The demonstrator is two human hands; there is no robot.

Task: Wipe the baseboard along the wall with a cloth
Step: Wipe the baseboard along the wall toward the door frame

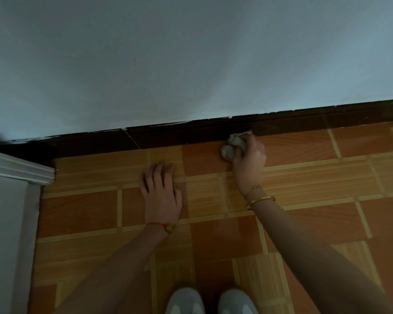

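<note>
A pale wall [191, 53] fills the far half of the view, and below it a tiled floor [315, 223] in orange and tan runs toward the near edge. Between them the dark baseboard [191, 132] slants from lower left to upper right, with chipped pale paint along its top edge. A white door frame [11, 200] stands at the left. Two grey shoes [211, 301] show at the near edge. The left hand [162, 196] lies flat on the floor, fingers spread wide, apparently as a brace. The right hand [250, 162], a gold bangle [260, 199] on its wrist, grips a bunched pale cloth [234, 145] whose far part touches the foot of the baseboard. The risks seem modest: the wadded cloth offers little flat surface, so it may skim the lower edge and miss the top ledge where dust gathers, and the rough paint chips there could snag the fabric or flake off onto the floor.
</note>
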